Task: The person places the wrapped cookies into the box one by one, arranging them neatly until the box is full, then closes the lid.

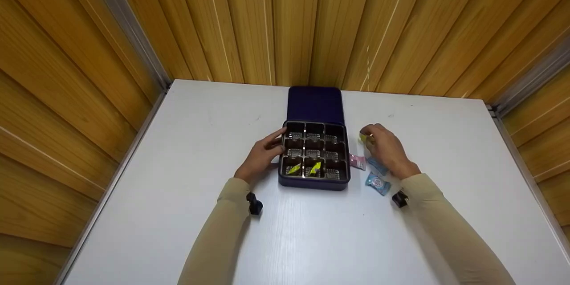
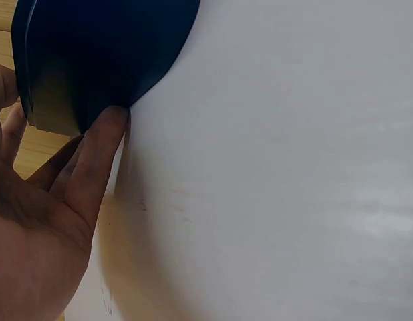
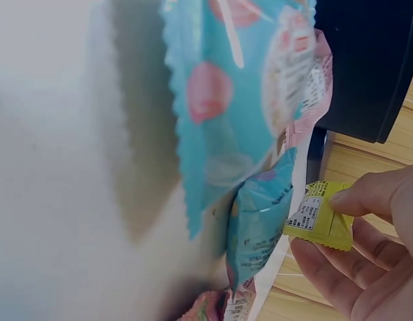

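A dark blue tin box (image 1: 314, 184) stands on the table, its nine-compartment insert facing up. Two yellow-wrapped candies (image 1: 315, 168) lie in the front-left and front-middle compartments. My left hand (image 1: 260, 155) rests against the box's left side, fingers extended. In the left wrist view the fingers (image 2: 103, 144) touch the blue wall. My right hand (image 1: 387, 148) pinches a yellow-wrapped candy (image 3: 321, 215) between thumb and fingers, just right of the box. Beneath and near that hand lie blue-wrapped candies (image 1: 377, 183) and a pink-wrapped candy (image 1: 358, 162).
The box's lid (image 1: 315, 103) lies hinged back behind it, near the wood-patterned wall (image 1: 294, 22). The white table (image 1: 311, 240) extends around the box. A reddish wrapper (image 3: 204, 307) shows at the bottom of the right wrist view.
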### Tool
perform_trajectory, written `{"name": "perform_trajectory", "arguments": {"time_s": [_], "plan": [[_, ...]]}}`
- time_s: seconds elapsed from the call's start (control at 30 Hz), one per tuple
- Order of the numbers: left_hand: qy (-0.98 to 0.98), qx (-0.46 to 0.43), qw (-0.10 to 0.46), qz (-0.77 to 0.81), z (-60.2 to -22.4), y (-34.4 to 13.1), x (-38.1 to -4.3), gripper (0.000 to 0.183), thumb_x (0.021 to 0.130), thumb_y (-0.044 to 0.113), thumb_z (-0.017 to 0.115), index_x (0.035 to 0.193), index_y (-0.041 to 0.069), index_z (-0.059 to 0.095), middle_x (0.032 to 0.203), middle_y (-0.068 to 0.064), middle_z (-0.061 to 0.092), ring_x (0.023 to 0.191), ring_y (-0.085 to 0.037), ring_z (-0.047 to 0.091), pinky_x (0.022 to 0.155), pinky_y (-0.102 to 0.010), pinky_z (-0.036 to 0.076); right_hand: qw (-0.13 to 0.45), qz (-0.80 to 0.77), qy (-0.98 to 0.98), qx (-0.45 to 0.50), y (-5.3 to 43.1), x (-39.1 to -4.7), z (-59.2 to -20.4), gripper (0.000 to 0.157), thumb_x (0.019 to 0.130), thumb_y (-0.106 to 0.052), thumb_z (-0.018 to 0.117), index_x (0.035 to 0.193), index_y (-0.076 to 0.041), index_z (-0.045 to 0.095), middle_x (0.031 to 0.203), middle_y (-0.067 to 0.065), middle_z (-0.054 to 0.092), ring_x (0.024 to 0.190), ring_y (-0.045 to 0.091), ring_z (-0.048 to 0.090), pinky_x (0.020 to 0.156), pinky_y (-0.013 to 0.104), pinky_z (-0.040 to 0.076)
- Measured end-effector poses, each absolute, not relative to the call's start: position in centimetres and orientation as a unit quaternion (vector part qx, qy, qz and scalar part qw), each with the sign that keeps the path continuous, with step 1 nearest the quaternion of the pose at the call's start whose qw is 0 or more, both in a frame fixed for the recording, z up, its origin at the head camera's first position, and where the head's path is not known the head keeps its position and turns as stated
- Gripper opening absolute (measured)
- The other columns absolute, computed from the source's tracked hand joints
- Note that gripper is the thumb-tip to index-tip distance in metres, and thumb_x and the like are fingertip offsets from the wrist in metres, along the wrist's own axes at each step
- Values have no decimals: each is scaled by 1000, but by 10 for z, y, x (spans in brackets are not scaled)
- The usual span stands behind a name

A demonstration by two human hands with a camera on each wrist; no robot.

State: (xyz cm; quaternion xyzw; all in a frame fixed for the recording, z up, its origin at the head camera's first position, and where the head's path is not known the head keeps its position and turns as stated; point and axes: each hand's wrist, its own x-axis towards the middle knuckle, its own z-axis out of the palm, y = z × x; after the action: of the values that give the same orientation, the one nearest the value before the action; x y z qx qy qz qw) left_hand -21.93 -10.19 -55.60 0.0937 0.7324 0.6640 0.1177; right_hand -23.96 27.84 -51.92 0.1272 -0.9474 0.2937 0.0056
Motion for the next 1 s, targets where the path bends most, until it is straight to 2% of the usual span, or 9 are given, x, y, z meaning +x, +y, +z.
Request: {"name": "perform_trajectory", "arguments": {"time_s": [0.53, 0.77, 1.0], "plan": [[730, 89, 118, 668, -556, -102, -220, 61, 104, 11, 61, 162, 28, 49, 151, -18, 56, 128, -31, 62, 95, -49, 58, 20, 327, -935, 134, 281, -232, -508, 20, 103, 1, 65, 123, -3, 68, 120, 16, 67, 109, 36, 64, 99, 57, 53], [728, 70, 130, 670, -555, -101, -219, 61, 104, 15, 63, 161, 31, 49, 153, -15, 56, 127, -30, 63, 87, -50, 61, 43, 322, -933, 156, 282, -228, -508, 20, 101, 2, 68, 120, -1, 68, 118, 18, 69, 109, 38, 66, 95, 57, 54], [725, 67, 126, 674, -555, -101, -220, 61, 104, 14, 64, 160, 31, 51, 152, -16, 57, 127, -31, 63, 89, -50, 61, 31, 329, -931, 152, 280, -224, -502, 22, 100, 3, 70, 121, -3, 69, 119, 17, 68, 109, 37, 66, 96, 57, 55]]}}
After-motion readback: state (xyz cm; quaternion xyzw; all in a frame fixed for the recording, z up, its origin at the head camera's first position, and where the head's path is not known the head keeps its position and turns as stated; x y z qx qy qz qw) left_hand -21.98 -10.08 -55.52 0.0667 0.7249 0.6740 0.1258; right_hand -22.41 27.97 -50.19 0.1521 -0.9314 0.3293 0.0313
